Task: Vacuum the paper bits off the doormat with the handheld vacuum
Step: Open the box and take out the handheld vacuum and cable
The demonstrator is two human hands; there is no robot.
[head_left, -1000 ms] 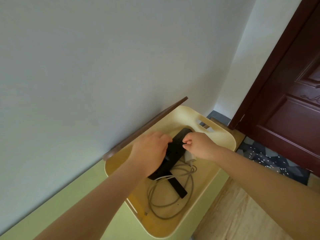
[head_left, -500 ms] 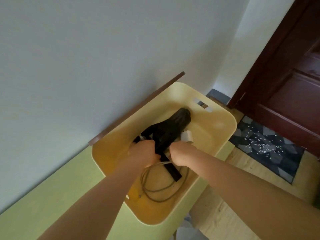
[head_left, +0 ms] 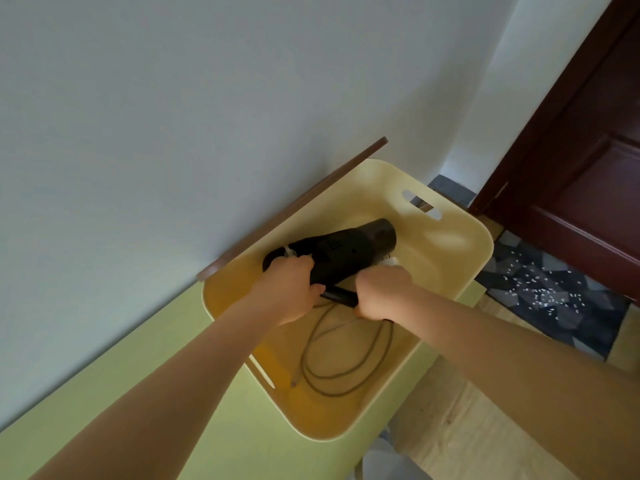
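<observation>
Left hand (head_left: 292, 289) wrapped tight round back of handheld vacuum (head_left: 341, 252), fingers curled shut on it. Vacuum now lifted higher in yellow bin (head_left: 481, 251) than moment ago, nose up. Right hand (head_left: 382, 296) moved down, fist closed on black nozzle piece (head_left: 341, 296). Grey cord (head_left: 346, 355) loose in bin bottom. Doormat (head_left: 561, 299) far right by door, paper bits (head_left: 540, 289) all there. Cleaning not started; probably fitting nozzle first.
</observation>
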